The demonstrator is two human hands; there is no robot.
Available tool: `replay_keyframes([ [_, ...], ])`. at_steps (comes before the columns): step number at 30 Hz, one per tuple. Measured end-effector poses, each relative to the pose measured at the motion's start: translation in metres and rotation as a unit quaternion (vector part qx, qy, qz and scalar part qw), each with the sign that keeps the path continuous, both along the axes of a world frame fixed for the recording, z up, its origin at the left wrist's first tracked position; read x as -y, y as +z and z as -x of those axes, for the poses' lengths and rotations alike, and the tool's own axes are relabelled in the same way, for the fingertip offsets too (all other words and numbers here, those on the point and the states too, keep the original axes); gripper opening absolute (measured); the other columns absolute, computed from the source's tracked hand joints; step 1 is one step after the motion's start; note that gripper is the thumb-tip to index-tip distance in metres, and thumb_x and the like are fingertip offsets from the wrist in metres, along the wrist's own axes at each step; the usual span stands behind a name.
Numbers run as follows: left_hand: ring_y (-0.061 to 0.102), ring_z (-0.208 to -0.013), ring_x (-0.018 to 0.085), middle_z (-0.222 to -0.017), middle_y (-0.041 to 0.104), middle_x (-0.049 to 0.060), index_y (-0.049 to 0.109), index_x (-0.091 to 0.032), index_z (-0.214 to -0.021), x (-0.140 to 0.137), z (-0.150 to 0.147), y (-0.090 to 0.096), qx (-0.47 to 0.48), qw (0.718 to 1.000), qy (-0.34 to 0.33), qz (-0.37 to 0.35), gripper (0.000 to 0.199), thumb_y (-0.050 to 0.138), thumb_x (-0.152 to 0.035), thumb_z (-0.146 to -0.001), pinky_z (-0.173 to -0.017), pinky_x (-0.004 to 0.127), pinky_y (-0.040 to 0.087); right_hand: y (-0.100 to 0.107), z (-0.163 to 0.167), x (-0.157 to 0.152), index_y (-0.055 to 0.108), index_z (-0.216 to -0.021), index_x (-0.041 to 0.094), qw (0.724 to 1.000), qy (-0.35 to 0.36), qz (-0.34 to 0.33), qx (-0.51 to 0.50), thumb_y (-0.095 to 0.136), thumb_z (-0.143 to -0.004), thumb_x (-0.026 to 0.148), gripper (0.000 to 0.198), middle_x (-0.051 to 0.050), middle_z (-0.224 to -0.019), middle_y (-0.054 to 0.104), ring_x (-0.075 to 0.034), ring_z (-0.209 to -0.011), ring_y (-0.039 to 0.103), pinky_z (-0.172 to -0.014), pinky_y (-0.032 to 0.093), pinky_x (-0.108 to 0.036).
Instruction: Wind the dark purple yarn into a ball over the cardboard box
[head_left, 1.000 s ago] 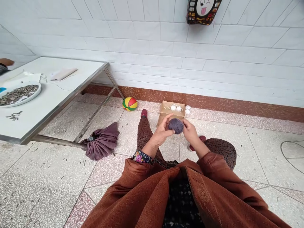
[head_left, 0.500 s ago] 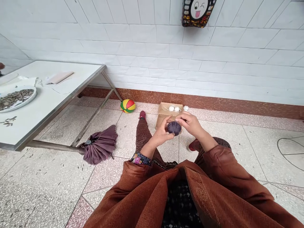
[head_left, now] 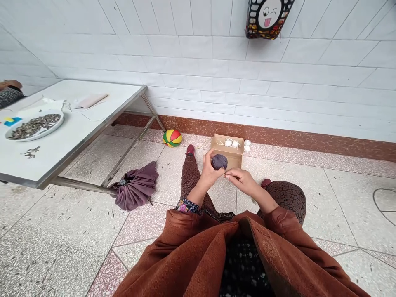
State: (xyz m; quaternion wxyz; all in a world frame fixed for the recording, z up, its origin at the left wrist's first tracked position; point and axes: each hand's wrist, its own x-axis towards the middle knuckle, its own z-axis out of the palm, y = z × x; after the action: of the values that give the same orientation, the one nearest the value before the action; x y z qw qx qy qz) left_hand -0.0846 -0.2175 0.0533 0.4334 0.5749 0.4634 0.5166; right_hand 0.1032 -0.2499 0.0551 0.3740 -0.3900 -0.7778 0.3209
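My left hand (head_left: pixel 210 171) is closed around a dark purple ball of yarn (head_left: pixel 219 161), with the thumb below it and the fingers at its far left side. Close to that thumb, just below the ball, my right hand (head_left: pixel 241 180) pinches what looks like the yarn's loose strand, too thin to see clearly. Beyond the hands, an open cardboard box (head_left: pixel 229 153) sits on the floor. White balls of yarn (head_left: pixel 232 143) with a trailing strand lie in its far part. Small white balls (head_left: pixel 247 145) rest beside its right edge.
A white table (head_left: pixel 102 93) at left carries a plate (head_left: pixel 58 126) of dark seed-like pieces. By its leg lie a purple gathered bag (head_left: pixel 137 186) and a striped ball (head_left: pixel 172 138). A black basket (head_left: pixel 268 18) hangs on the wall. Another person's arm (head_left: pixel 10 93) appears far left.
My right hand has moved from the ball's upper right down to below it, near my left thumb. The view has shifted left, showing more of the table and the other person's arm.
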Motion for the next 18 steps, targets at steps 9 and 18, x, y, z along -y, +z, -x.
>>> replay_keyframes([
  [9,0.053,-0.091,0.016,-0.118,0.053,0.006,0.040,-0.029,-0.153,0.017,-0.011,0.008,0.042,0.972,-0.229,0.043,0.092,0.077,-0.023,-0.070,-0.083,0.032,0.048,0.044,-0.019,-0.024,0.073,-0.089,0.024,0.993,-0.108,-0.040,-0.038,0.061,-0.099,0.037,0.021,-0.003,-0.086,0.073,-0.019,-0.081,0.065,-0.080,0.051,-0.035],
  [18,0.058,-0.097,0.016,-0.112,0.061,0.002,0.044,-0.032,-0.152,0.030,-0.030,0.024,0.278,0.923,-0.229,0.134,0.095,0.079,-0.020,-0.065,-0.092,0.031,0.044,-0.014,-0.013,-0.015,0.066,-0.086,0.022,0.976,-0.192,0.037,-0.096,0.057,-0.095,0.039,0.021,-0.003,-0.080,0.069,-0.020,-0.076,0.063,-0.072,0.048,-0.032],
])
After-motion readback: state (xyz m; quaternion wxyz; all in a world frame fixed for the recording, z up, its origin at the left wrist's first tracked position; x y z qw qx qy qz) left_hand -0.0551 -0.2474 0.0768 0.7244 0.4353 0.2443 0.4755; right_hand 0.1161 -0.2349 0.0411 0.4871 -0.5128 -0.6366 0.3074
